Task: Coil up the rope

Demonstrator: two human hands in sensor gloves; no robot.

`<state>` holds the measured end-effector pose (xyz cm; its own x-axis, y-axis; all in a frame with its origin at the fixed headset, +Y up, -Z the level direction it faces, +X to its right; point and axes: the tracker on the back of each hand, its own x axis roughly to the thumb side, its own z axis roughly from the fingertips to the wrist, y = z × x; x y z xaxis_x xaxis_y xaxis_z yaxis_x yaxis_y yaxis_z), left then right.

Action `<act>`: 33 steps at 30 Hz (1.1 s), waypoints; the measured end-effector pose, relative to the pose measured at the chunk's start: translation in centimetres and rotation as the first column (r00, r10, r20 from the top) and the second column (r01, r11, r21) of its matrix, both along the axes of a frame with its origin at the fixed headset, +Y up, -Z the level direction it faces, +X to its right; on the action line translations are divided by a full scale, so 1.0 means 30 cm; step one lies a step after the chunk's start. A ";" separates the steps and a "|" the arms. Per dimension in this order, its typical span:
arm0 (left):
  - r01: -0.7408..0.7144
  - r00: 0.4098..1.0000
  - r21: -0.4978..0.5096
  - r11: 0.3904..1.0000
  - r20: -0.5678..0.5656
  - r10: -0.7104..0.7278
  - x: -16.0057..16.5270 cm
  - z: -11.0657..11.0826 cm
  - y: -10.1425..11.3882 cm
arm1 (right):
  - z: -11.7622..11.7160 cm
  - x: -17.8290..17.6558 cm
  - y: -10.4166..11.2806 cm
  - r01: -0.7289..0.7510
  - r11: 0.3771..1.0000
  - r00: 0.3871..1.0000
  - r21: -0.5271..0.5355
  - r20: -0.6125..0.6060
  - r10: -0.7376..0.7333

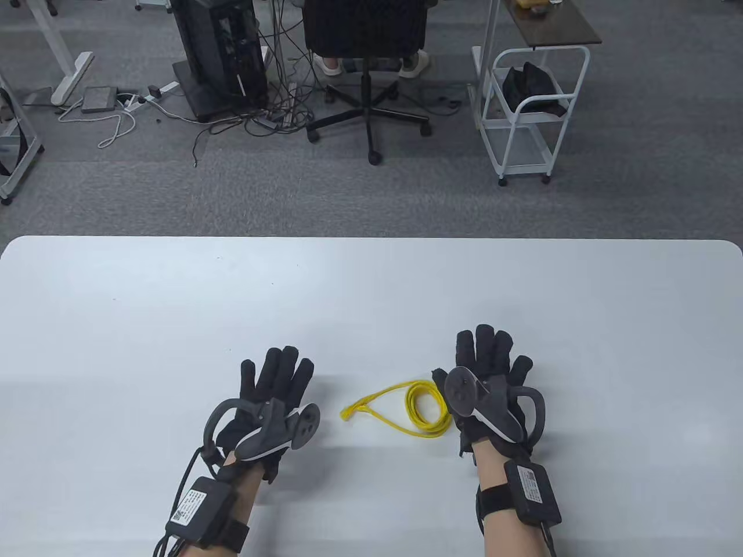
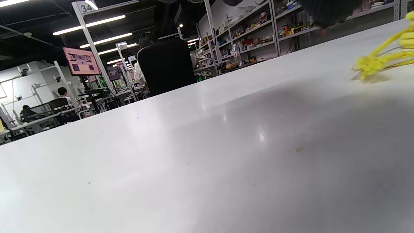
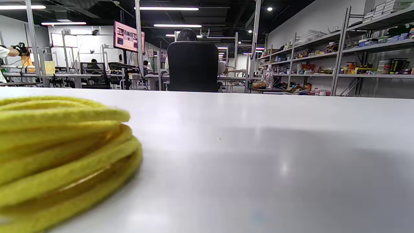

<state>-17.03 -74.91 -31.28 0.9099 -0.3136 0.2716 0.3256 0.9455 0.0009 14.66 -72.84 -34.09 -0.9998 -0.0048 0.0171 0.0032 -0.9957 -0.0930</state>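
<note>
— Two digits are all I can read: "34" on a sign (image 2: 86, 6) atop a white post at about eleven o'clock in the left wrist view; the wall screen (image 2: 81, 61) below it shows pink panels too small to make out; the stickers on the wrist units in the table view are too fine to read.

— And the rope (image 1: 419, 407)?

— Bright yellow, thin, wound into several stacked rounds; the coil lies flat on the white table (image 1: 371, 290) at about five o'clock from the table's middle; a doubled tail runs out toward nine o'clock and ends in a small frayed tuft; in the right wrist view the rounds (image 3: 61, 152) look fuzzy and piled one on another.

— Where are the hands?

— The right hand (image 1: 490, 383) sits at three o'clock of the coil, just beside it, fingers spread flat and wide, gripping nothing; whether its thumb touches the rope I cannot tell; the left hand (image 1: 273, 400) lies at nine o'clock of the rope, apart from the tuft, fingers also stretched wide and holding nothing.
</note>
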 end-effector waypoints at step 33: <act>0.000 1.000 0.007 1.000 -0.021 0.000 -0.008 0.014 0.020 | -0.028 0.032 -0.037 0.111 0.977 0.990 -0.184 0.109 -0.092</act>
<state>-17.28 -74.31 -30.87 0.9153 -0.3154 0.2504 0.3257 0.9455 0.0002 15.62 -73.96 -34.92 -0.9917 0.0905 -0.0910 -0.0989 -0.9908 0.0925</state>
